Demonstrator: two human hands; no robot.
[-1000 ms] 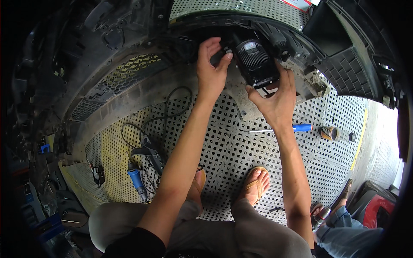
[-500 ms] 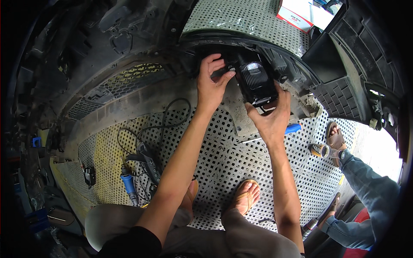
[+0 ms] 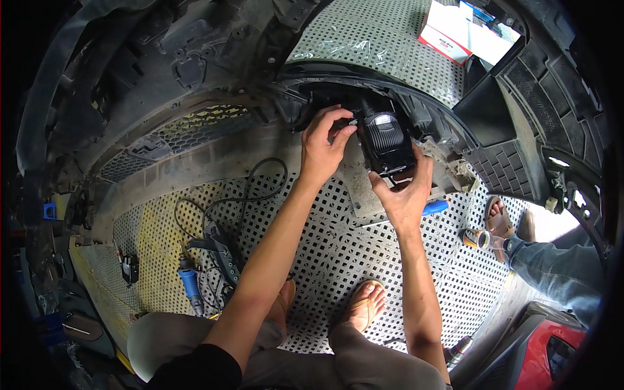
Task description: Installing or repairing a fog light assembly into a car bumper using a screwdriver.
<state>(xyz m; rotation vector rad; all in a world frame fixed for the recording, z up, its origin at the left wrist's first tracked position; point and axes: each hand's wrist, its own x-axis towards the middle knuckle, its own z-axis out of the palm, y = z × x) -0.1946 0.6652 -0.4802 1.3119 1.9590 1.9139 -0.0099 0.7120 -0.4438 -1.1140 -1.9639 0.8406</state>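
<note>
Housing [image 3: 388, 140], black with a ribbed face, sits in the dark recess at the upper middle of a large black plastic panel [image 3: 214, 153]. Right hand [image 3: 404, 195] grasps the lower end of the housing, thumb at the lower left corner and fingers along the right edge. Left hand [image 3: 324, 144] pinches a small fitting [image 3: 353, 121] beside the left edge of the housing between thumb and forefinger. Compared with one second ago, the left thumb and forefinger are closer together; the right-hand grasp is unchanged. The recess is poorly lit, so it is unclear whether the housing is seated or fastened. A carton [image 3: 445, 39], white and red, shows more fully beyond the panel. A co-worker's leg [image 3: 552, 265] now extends in from the right. The floor is covered by perforated light matting [image 3: 331, 240]. A blue-handled screwdriver [image 3: 435, 207] lies on it below the right part of the panel, with a can [image 3: 476, 238] farther right. At left rest a blue cylindrical tool [image 3: 190, 286] and a looped black cable [image 3: 266, 162]. A red and black object [image 3: 552, 351] stands at lower right.
</note>
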